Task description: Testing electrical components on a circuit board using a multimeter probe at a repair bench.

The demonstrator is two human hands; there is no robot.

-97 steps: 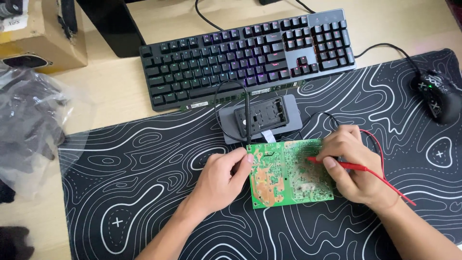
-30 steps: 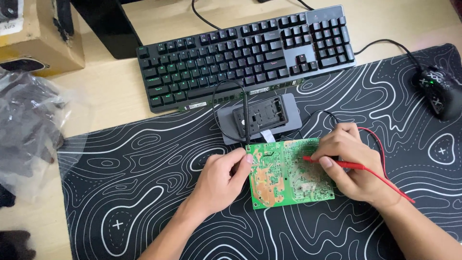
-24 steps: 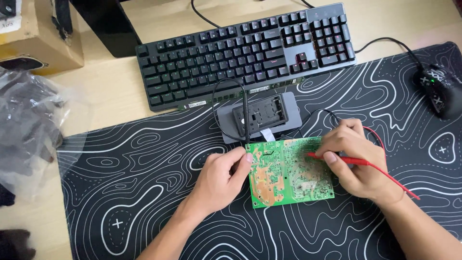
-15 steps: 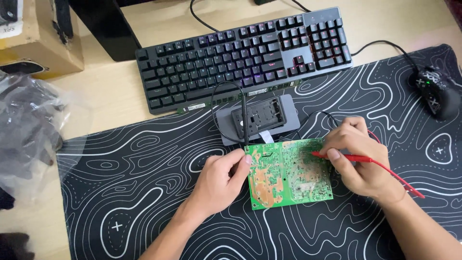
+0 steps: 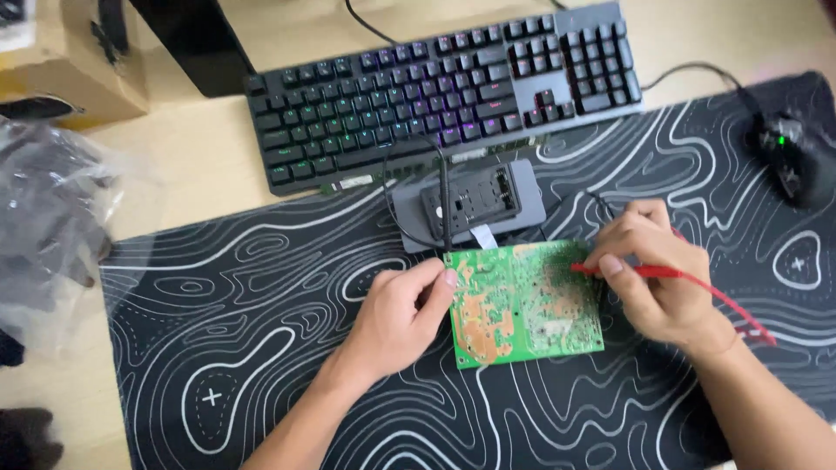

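Observation:
A green circuit board (image 5: 522, 305) lies solder side up on the black patterned desk mat (image 5: 261, 348). My left hand (image 5: 401, 313) rests at the board's left edge and pinches a thin black probe whose lead runs up toward the grey meter (image 5: 475, 204). My right hand (image 5: 653, 274) holds a red probe (image 5: 644, 271) like a pen, its tip touching the board's upper right area. The red lead trails off to the right past my wrist.
A black backlit keyboard (image 5: 444, 87) lies behind the meter. A black mouse (image 5: 797, 157) sits at the right edge. A cardboard box (image 5: 65, 61) and a clear plastic bag with dark contents (image 5: 43, 218) are on the left.
My right hand has shifted the red probe's tip slightly across the board's upper right area. My left hand and the board have stayed in place.

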